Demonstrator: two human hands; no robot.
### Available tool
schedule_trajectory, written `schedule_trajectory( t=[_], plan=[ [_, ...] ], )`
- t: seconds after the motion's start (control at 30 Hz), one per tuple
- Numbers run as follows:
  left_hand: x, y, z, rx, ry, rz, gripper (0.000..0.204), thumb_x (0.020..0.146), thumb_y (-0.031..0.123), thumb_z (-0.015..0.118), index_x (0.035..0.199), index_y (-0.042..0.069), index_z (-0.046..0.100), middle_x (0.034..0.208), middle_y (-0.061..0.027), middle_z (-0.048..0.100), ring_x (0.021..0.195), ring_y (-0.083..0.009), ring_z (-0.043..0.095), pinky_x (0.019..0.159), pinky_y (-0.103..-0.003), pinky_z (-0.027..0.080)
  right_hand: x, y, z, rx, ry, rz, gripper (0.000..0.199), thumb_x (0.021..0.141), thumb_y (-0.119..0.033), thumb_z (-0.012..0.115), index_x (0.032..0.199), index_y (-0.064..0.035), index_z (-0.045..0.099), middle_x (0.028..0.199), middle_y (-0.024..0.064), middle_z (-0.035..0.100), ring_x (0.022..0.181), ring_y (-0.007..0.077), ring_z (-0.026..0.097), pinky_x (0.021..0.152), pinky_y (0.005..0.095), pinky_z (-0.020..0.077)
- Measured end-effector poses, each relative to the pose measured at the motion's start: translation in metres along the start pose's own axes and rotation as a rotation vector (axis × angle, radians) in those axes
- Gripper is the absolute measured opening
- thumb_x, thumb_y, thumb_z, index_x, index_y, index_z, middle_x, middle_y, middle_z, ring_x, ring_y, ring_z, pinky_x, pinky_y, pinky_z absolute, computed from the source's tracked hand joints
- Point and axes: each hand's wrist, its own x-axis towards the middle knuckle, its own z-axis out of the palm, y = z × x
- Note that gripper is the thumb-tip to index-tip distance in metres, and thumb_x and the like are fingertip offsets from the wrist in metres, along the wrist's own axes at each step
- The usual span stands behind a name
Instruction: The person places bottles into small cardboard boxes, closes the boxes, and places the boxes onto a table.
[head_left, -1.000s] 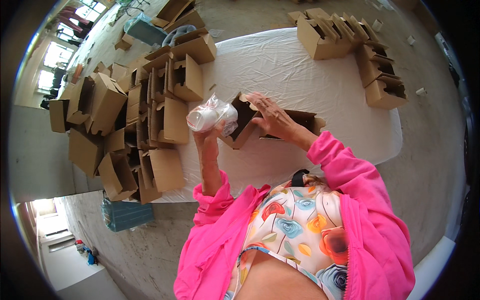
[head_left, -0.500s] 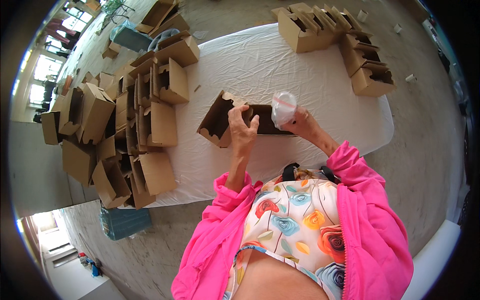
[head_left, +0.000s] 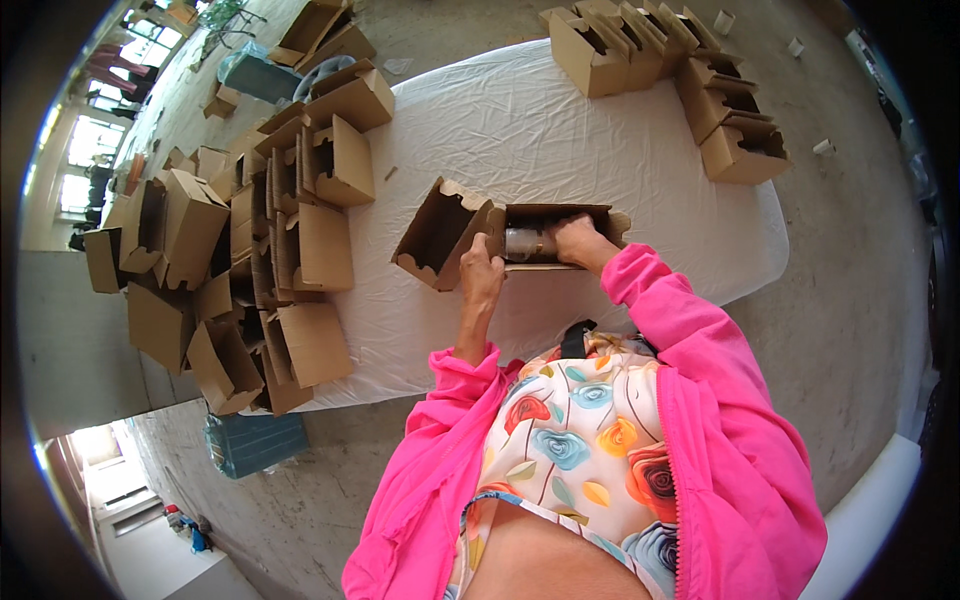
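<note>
We couldn't tell whether our right hand [head_left: 580, 242], fingers hidden inside the open box [head_left: 545, 213], held its clear bundle [head_left: 522, 244]; our left hand [head_left: 482, 270] gripped the box's left end.

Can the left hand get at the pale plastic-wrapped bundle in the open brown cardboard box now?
Probably yes: the left hand is at the left end of the open brown cardboard box, close to the pale plastic-wrapped bundle, and no flap covers it; the right hand crowds its right.
</note>
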Motion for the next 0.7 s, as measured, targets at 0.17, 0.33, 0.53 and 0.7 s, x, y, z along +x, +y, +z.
schedule_trajectory(
  t=[0.17,0.33,0.53,0.7],
  plan=[
    [-0.012,-0.006,0.009,0.118,0.065,0.167,0.021,0.071,-0.002,0.055,0.092,-0.001,0.051,0.072,-0.0124,0.060,0.068,-0.0205,0.061,0.061,-0.032,0.048,0.017,-0.005,0.019,-0.054,-0.130,0.105,0.025,0.077,-0.014,0.054,0.100,-0.0114,0.064,0.105,0.0102,0.061,0.098,0.0242,0.058,0.076,0.0382,0.0485],
    [-0.020,-0.005,0.008,0.006,0.102,0.343,0.040,0.071,-0.006,0.058,0.109,0.005,0.053,0.093,-0.0099,0.058,0.072,-0.0188,0.058,0.065,-0.030,0.047,-0.042,0.002,-0.012,0.179,0.129,-0.085,0.033,0.076,-0.008,0.053,0.108,-0.0059,0.056,0.098,0.0131,0.061,0.093,0.0297,0.058,0.079,0.0389,0.0461],
    [-0.020,-0.021,0.008,-0.028,-0.059,0.506,0.051,0.071,-0.008,0.055,0.119,0.010,0.049,0.117,-0.0110,0.052,0.101,-0.0268,0.053,0.083,-0.033,0.045,-0.118,0.035,0.009,0.596,1.086,0.110,0.049,0.072,-0.004,0.060,0.118,-0.0030,0.043,0.115,0.0183,0.046,0.105,0.0312,0.047,0.091,0.0373,0.0383],
    [-0.014,-0.039,0.006,0.030,-0.207,0.560,0.048,0.072,-0.007,0.053,0.118,0.008,0.050,0.128,-0.0093,0.044,0.115,-0.0269,0.045,0.094,-0.032,0.040,-0.128,0.043,0.035,0.906,0.944,0.034,0.057,0.075,-0.010,0.063,0.125,-0.0034,0.036,0.126,0.0181,0.035,0.116,0.0306,0.037,0.095,0.0359,0.0348]
  ],
)
